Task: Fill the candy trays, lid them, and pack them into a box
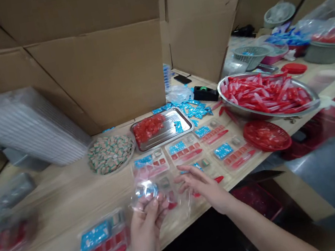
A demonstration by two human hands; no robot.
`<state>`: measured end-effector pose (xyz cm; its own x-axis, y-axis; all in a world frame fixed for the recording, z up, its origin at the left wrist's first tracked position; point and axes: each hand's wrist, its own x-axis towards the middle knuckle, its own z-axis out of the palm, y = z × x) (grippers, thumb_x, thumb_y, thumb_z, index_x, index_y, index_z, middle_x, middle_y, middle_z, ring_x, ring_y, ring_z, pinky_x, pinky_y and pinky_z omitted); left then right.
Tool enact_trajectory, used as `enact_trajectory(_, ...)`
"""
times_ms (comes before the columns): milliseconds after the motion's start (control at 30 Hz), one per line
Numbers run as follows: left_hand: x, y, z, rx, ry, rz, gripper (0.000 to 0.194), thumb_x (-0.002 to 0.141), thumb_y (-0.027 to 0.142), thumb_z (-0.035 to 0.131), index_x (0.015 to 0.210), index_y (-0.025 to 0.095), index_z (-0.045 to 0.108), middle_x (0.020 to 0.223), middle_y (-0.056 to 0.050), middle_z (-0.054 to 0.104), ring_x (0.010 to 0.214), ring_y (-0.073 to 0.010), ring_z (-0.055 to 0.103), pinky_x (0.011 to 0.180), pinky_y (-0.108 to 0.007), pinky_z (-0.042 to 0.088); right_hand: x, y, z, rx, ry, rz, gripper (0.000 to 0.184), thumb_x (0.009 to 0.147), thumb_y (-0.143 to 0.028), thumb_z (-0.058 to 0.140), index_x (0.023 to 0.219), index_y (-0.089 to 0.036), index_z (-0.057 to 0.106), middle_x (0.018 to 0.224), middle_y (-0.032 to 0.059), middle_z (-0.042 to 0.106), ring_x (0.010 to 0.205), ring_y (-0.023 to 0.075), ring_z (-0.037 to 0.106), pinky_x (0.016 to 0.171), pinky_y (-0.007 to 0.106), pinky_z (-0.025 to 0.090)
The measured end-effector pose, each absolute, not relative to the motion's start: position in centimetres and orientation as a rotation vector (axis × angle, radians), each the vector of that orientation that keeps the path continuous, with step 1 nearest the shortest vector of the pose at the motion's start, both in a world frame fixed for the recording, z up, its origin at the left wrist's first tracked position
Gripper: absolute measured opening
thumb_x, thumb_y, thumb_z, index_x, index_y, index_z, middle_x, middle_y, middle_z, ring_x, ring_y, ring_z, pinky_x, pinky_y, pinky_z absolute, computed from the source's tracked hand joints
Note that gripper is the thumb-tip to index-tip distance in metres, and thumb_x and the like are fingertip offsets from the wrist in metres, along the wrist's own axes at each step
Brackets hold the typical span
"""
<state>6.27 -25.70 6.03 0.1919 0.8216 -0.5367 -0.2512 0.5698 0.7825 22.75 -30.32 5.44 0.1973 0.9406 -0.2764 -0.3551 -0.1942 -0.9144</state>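
We have the left grip [146,230] closed in a pinch on a clear plastic bag [144,192], held just above the front edge of the pale wooden counter [49,203]. The right grip [201,186] stands open, fingers spread, just beside the bag. The step in hand appears to be handling this bag, whose contents we cannot make out through the film. We judge that the limp plastic calls for a steady pinch, with the open grip free to steady it.

Near the left grip lies a clear pack of blue card and red pieces [99,244]. Similar packs [212,148] lie in a group beyond the hands. Toward the back stand a rectangular steel tray of red pieces [161,128] and a wide steel basin of slender red plastic items [267,92].
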Motion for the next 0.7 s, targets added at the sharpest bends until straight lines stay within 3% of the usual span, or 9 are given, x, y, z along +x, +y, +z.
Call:
enact_trajectory(67, 6.7, -25.8, 5.8, 0.608, 1.129, 0.783, 0.042, 0.063, 0.031, 0.077, 0.096, 0.020, 0.054, 0.090, -0.004, 0.071, 0.077, -0.0161, 0.069, 0.073, -0.025, 0.053, 23.2, -29.7, 5.1, -1.249, -0.675, 1.365, 0.037, 0.080, -0.044, 0.059, 0.108, -0.020, 0.055, 0.076, -0.0006, 0.065, 0.057, 0.0096, 0.058, 0.050, 0.022, 0.041)
enact_trajectory(133, 7.2, -26.2, 5.3, 0.588, 1.115, 0.754, 0.046, 0.064, 0.034, 0.077, 0.101, 0.021, 0.053, 0.096, -0.005, 0.070, 0.080, -0.0175, 0.069, 0.074, -0.027, 0.053, 23.3, -29.2, 4.6, -1.270, -0.665, 1.371, 0.035, 0.080, -0.046, 0.058, 0.101, -0.018, 0.057, 0.070, -0.0016, 0.063, 0.050, 0.0086, 0.055, 0.046, 0.022, 0.038)
enact_trajectory(700, 6.6, -25.3, 4.7, 0.663, 1.095, 0.716, 0.040, 0.070, 0.035, 0.071, 0.100, 0.019, 0.052, 0.091, -0.007, 0.068, 0.069, -0.0165, 0.067, 0.064, -0.026, 0.050, 24.9, -27.9, 3.9, -1.538, -0.935, 1.454, 0.037, 0.080, -0.051, 0.056, 0.097, -0.019, 0.060, 0.071, 0.0010, 0.063, 0.055, 0.0119, 0.054, 0.049, 0.025, 0.042)
